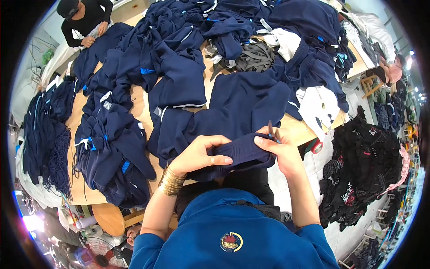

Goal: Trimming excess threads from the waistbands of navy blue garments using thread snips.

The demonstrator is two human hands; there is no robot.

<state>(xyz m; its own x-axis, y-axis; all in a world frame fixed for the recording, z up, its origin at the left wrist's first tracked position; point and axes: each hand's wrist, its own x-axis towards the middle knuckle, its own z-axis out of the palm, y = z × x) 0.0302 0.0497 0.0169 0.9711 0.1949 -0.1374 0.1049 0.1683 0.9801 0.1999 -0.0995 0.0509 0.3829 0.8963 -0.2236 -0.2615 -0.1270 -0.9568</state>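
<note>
A navy garment [251, 154] is being held up at the near edge of the wooden table [85, 190], its ribbed band stretching between a person's two hands. The left hand [197, 154] is pinching one end of the band, the thumb lying flat along the ribbing and the fingers curling behind. The right hand [283, 145] is pinching the other end under its thumb and is also gripping a small pointed tool [270, 128] (probably thread snips), its dark tip poking upward. A stack of gold bangles [172, 181] is circling the left wrist.

Just beyond the hands, navy cloth [248, 96] is spreading over the table; whether it belongs to the held piece cannot be told. Toward the left edge, a crumpled navy pile [112, 148] is showing bright blue and white bits. By the right edge, a white cloth [319, 107] is drooping over the side. Farther in, a tangle of dark grey strips [256, 57] is lying beside a white piece [286, 43]. At the far left corner, a co-worker [85, 22] in black is handling cloth. Beyond the right edge, a heap of black garments [363, 168] is covering part of the tiled floor [316, 172].
</note>
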